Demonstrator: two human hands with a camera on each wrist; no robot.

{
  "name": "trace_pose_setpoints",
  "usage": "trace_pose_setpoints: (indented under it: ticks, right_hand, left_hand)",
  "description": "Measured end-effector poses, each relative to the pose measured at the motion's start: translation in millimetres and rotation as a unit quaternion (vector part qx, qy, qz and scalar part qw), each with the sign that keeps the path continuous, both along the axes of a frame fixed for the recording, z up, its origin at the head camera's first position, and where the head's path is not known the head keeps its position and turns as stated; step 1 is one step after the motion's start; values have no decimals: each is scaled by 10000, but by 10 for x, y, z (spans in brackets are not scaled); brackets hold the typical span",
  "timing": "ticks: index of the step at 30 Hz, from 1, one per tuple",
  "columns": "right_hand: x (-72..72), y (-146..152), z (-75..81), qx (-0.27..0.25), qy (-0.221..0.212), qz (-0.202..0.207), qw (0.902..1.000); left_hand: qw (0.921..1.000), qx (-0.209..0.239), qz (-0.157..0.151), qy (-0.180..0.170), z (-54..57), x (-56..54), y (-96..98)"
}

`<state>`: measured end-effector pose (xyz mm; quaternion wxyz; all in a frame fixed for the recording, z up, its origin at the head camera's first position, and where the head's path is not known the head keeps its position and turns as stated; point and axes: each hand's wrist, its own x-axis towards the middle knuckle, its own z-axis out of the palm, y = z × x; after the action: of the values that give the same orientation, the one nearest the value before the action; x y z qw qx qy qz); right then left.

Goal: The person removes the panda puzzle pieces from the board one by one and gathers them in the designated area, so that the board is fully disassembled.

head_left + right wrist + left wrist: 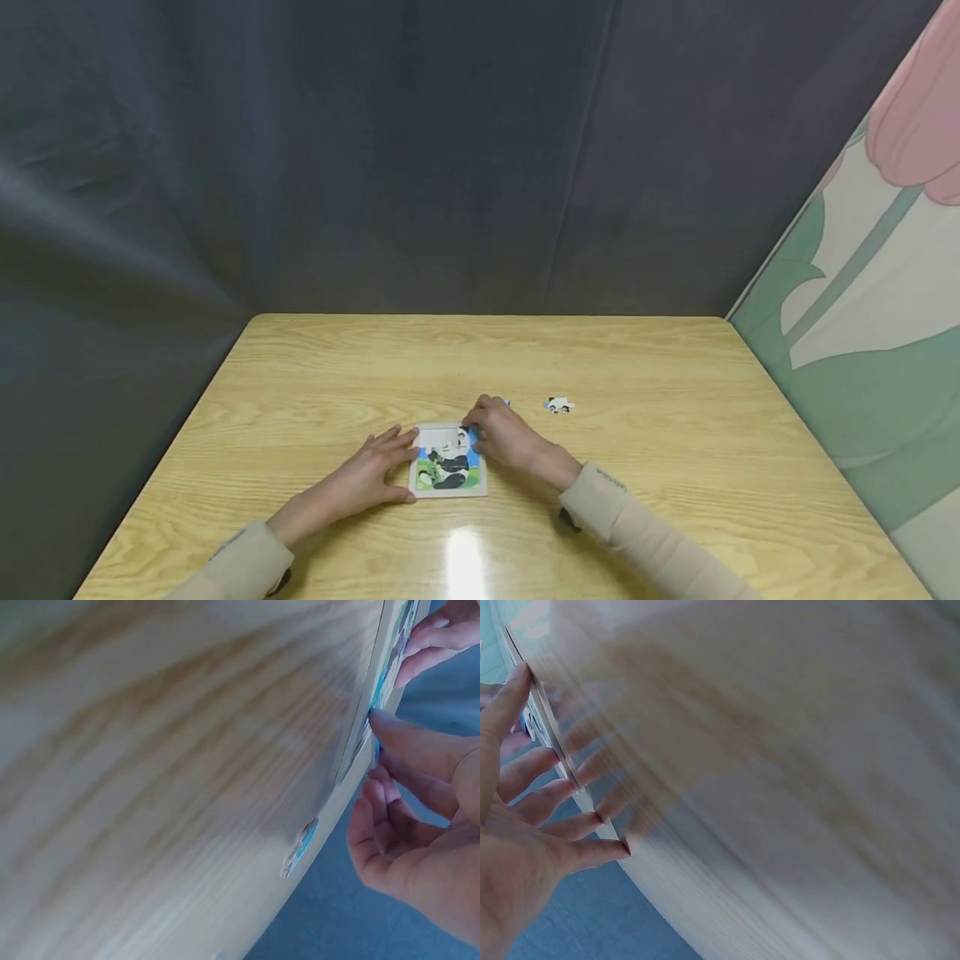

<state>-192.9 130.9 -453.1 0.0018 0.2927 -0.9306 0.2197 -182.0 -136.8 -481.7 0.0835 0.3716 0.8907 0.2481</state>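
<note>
A panda jigsaw puzzle in a pale, square tray point(450, 493) lies on the table, its upper left part bare. Along the tray's left side, my left hand point(372, 472) rests with fingers spread and fairly straight, fingertips at the edge and thumb by the lower left corner. The left wrist view shows those fingertips point(577, 787) lined up along the rim. At the upper right corner, my right hand point(510, 433) pinches a blue, black and white puzzle piece point(464, 438) between thumb and index finger. Its other fingers point(375, 825) curl loosely, in the right wrist view.
One loose puzzle piece point(559, 405) lies on the table to the right, beyond the right hand. Another loose piece point(507, 402) peeks out behind the right hand. A dark curtain point(450, 167) hangs behind the wooden table point(337, 367), and a flower-patterned cloth point(885, 333) stands at right.
</note>
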Motion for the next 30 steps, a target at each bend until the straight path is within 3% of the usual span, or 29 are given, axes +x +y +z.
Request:
trace_pose_setpoints:
  ticks: [7, 15, 22, 30]
  right_hand:
    - [-18, 63, 32, 279, 440, 293, 9982]
    - [-1, 47, 3, 610, 792, 88, 9949]
    - [-3, 218, 25, -112, 847, 76, 9963]
    - [-27, 672, 91, -575, 1115, -60, 9921]
  left_hand:
    - [10000, 72, -18, -7, -13, -19, 24]
    - [9999, 66, -15, 76, -27, -12, -7]
    - [10000, 47, -32, 35, 0, 1, -1]
    - [9999, -21, -63, 104, 2, 2, -8]
